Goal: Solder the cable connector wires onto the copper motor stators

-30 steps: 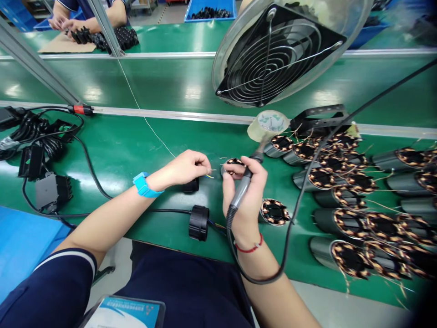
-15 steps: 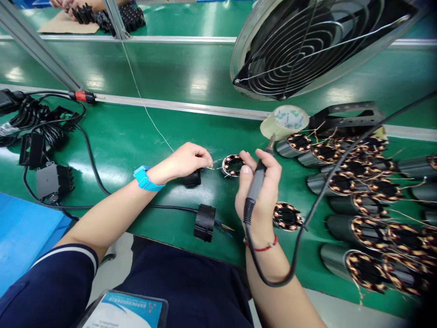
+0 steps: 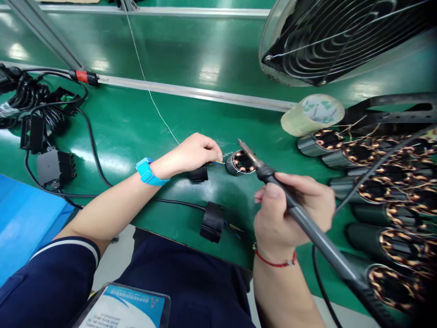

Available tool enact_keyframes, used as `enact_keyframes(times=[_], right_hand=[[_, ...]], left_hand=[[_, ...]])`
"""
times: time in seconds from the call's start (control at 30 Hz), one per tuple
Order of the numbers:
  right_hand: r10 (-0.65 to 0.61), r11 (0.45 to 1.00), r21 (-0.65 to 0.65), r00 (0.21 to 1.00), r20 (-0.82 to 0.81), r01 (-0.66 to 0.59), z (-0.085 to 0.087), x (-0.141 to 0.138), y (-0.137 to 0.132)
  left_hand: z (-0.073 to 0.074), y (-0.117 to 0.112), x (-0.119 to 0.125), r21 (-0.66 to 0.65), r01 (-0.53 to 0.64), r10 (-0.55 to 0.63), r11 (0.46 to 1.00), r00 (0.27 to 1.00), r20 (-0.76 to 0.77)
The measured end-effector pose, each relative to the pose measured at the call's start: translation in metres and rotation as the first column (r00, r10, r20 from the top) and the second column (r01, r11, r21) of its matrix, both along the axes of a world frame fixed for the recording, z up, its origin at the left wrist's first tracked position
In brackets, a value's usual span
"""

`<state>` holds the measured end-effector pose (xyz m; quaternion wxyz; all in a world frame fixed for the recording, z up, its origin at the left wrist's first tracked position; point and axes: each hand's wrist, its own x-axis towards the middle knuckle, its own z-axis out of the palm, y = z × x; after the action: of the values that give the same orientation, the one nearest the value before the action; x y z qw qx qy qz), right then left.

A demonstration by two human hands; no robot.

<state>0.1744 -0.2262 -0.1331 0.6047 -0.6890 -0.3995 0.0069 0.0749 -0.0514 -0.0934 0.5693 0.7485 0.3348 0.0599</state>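
Note:
My left hand [image 3: 196,152] is pinched on thin coloured wires [image 3: 218,160] that lead to a small copper-wound stator [image 3: 241,162] lying on the green bench. A black connector [image 3: 200,173] sits just under that hand. My right hand [image 3: 290,212] grips a soldering iron [image 3: 273,180] like a pen. The iron's tip points up-left and hovers just above the stator, near the wire ends. A blue wristband is on my left wrist, a red cord on my right.
Several dark cylinders with copper windings [image 3: 375,182] crowd the right side. A tape roll [image 3: 312,114] and a round fan guard [image 3: 337,36] stand behind them. Black cables and connectors [image 3: 41,127] lie at the left; another black connector [image 3: 211,222] rests near the bench edge.
My right hand has let go of the stator, drawn back to the right, and turned the iron so its tip now points at the stator. My left hand keeps its pinch.

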Motion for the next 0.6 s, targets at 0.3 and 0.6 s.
enact_keyframes(times=[0.3, 0.6], right_hand=[[-0.087, 0.993, 0.099, 0.974, 0.208, 0.068, 0.007, -0.005, 0.009], [-0.126, 0.989, 0.103, 0.961, 0.247, 0.104, 0.008, -0.003, 0.013]], left_hand=[[-0.005, 0.001, 0.004, 0.033, -0.003, 0.004, 0.999, 1.000, -0.004], [0.002, 0.000, 0.007, 0.070, -0.007, 0.008, 0.998, 1.000, -0.007]])
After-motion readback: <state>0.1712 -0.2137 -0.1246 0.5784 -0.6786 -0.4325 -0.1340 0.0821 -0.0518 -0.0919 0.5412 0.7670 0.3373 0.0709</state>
